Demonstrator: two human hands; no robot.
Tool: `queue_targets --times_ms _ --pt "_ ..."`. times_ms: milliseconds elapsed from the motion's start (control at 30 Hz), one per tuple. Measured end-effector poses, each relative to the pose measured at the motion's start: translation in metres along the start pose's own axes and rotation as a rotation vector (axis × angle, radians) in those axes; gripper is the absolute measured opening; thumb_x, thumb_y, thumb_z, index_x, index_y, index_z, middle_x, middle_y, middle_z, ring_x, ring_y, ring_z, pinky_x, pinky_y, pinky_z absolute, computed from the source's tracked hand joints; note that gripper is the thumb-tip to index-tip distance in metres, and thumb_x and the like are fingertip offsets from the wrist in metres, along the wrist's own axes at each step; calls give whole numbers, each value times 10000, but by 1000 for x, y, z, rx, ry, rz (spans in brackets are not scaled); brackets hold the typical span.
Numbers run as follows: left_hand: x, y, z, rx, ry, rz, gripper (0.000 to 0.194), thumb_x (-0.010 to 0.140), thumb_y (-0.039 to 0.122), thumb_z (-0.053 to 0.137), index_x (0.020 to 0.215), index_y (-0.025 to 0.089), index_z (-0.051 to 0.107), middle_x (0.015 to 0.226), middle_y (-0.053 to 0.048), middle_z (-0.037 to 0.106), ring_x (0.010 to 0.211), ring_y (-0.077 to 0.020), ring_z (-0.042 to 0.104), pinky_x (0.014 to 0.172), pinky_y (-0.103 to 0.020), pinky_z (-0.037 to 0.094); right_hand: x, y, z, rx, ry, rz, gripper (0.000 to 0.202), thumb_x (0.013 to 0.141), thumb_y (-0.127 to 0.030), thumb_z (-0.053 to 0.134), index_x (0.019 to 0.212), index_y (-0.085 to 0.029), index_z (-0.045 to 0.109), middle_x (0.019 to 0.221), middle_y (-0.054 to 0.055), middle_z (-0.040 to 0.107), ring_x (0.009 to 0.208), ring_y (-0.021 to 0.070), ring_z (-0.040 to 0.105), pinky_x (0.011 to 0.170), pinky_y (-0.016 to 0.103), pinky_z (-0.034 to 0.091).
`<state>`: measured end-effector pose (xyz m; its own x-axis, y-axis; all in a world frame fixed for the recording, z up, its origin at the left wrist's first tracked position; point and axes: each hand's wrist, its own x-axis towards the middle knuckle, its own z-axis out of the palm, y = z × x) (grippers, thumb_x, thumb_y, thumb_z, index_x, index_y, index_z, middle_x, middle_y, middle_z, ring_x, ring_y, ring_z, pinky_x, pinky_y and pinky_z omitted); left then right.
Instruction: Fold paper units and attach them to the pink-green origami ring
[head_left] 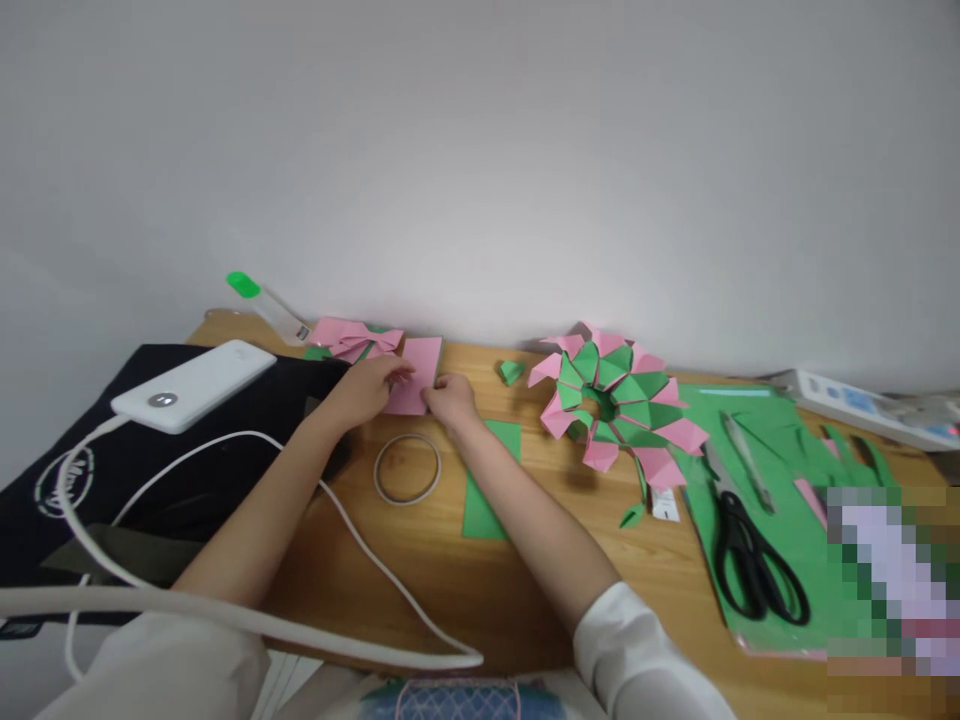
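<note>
A pink paper piece (422,362) lies near the back edge of the wooden table, between my hands. My left hand (373,388) rests at its left side, fingers apart and reaching over the paper. The fingers of my right hand (450,398) are pressed together on its lower right edge. Folded pink pieces (365,340) lie just behind my left hand. Below my right forearm is a green paper sheet (487,490), partly covered. A round ring (407,470) lies in front of my hands.
A pink and green folded paper flower (619,405) stands right of centre. Black-handled scissors (754,560) lie on green sheets (817,590) at the right. A white power bank (196,385) with a cable sits on a black bag (247,450); a glue bottle (274,312) is behind.
</note>
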<state>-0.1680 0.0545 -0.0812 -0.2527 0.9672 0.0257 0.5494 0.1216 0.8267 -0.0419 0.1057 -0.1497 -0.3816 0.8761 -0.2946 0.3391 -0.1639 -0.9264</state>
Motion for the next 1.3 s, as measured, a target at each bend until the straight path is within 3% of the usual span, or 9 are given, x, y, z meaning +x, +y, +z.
queue_targets --times_ms 367,533,633,733,833,933,1133,1300 --pt "21 -10 -6 121 -161 32 347 442 147 443 656 240 700 725 -54 734 727 -261 691 783 -408 572 -15 -22 -14 -248 -78 9 318 928 -355 588 1191 -177 588 1209 79 608 1024 210 624 857 405 550" --pt "19 -9 -8 213 -209 33 393 500 185 436 765 215 725 806 -38 760 795 -239 704 843 -381 572 -46 -28 -31 -422 -20 -79 263 922 -342 599 1096 -147 623 1080 64 655 926 181 646 815 380 554" --pt "18 -6 -8 293 -237 28 399 572 197 437 852 187 722 884 -48 768 852 -232 709 872 -368 564 -65 -35 -44 -563 82 -117 135 897 -183 577 957 -109 673 930 105 692 901 218 652 826 374 523" --pt "18 -3 -6 391 -234 32 334 669 218 459 876 183 718 951 -70 768 944 -256 697 934 -391 528 -70 -40 -55 -674 232 -136 264 902 -65 441 1030 -98 670 1128 202 651 1115 296 576 926 428 460" --pt "18 0 -3 480 -225 42 306 725 230 468 891 185 721 1015 -75 761 1010 -275 678 963 -401 499 -59 -38 -63 -730 360 -121 409 925 -29 306 1190 -118 605 1382 221 494 1328 328 392 1026 501 369" --pt "17 2 -2 537 -221 52 315 751 231 461 926 183 719 1040 -75 757 994 -269 679 927 -386 507 -45 -31 -66 -728 408 -100 439 925 -20 280 1252 -109 559 1375 238 482 1323 327 398 1019 505 370" --pt "9 4 0 569 -200 104 323 786 220 443 955 168 713 1062 -93 746 998 -270 669 931 -393 496 -41 -25 -71 -584 373 -125 401 902 -4 298 1144 -105 601 1169 233 601 1172 318 507 973 501 391" --pt "-2 5 2 538 -178 149 311 799 224 443 936 172 718 1021 -91 752 967 -260 680 898 -384 515 -48 -31 -70 -296 286 -195 370 831 -34 515 1177 -147 584 1176 154 638 1162 266 547 1043 452 381"
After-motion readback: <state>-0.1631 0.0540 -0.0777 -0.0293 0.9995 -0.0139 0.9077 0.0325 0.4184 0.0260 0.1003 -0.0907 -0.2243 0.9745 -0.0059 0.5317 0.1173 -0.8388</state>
